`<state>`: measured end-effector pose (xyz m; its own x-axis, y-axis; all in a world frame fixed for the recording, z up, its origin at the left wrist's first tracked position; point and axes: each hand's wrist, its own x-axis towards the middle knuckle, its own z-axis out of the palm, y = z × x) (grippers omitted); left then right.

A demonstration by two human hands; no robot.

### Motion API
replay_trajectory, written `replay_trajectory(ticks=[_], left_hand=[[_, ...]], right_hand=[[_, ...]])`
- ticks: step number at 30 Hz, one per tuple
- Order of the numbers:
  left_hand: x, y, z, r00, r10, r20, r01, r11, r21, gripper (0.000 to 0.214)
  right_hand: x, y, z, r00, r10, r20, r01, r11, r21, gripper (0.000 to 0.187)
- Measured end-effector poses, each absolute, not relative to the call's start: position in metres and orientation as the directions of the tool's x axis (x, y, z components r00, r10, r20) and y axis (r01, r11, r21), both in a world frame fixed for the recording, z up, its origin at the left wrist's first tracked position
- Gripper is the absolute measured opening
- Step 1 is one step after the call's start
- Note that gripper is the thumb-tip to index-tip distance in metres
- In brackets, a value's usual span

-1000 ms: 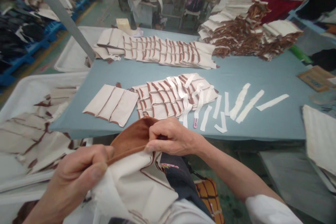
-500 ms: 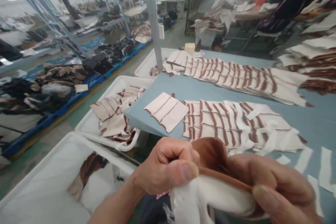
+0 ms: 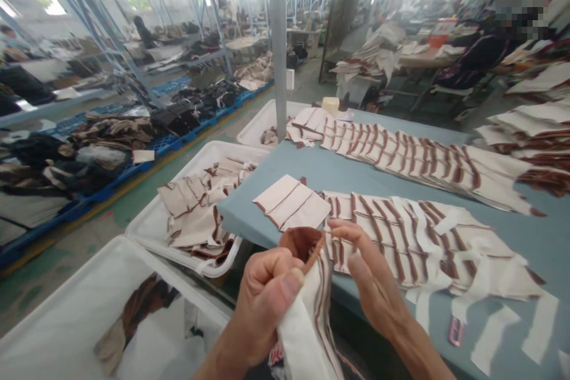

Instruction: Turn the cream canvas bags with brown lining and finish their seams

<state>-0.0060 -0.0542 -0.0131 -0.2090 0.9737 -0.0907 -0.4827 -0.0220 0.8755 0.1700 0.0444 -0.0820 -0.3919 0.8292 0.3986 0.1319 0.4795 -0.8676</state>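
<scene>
**As our left hand (image 3: pixel 267 303) grips the cloth piece (image 3: pixel 307 320), our right hand (image 3: pixel 376 288) hangs open**

While our left hand clenches the cream, brown-trimmed cloth piece just before the near edge of the blue table (image 3: pixel 342 175), our right hand is loosely spread beside its brown top. Beyond lie three cream panels (image 3: pixel 291 205) and overlapped trimmed pieces (image 3: pixel 401 231); a white tub (image 3: pixel 146 227) sits left.

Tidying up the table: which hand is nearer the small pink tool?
Right. The right hand is left of the pink tool, at the near edge of the table; the left hand, gripping a cream cloth piece, sits farther left beyond it.
</scene>
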Motion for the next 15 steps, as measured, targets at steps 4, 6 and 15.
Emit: replay_trajectory(ticks=[4,6,15], left_hand=[[-0.064,-0.073,-0.026,-0.529,0.827,-0.192,-0.288,0.038,0.957,0.068],[-0.107,-0.076,-0.035,-0.669,0.722,-0.179,-0.172,0.083,0.981,0.059],[-0.305,0.019,-0.043,-0.874,0.438,0.211,0.42,0.464,0.78,0.028]], right_hand=[[0.166,0.036,-0.117,-0.379,0.914,0.144,0.207,0.236,-0.949,0.048],[0.168,0.03,-0.132,-0.402,0.914,-0.048,0.252,0.06,-0.966,0.054],[0.194,0.001,-0.194,-0.367,0.823,-0.433,0.427,-0.264,-0.865,0.067]])
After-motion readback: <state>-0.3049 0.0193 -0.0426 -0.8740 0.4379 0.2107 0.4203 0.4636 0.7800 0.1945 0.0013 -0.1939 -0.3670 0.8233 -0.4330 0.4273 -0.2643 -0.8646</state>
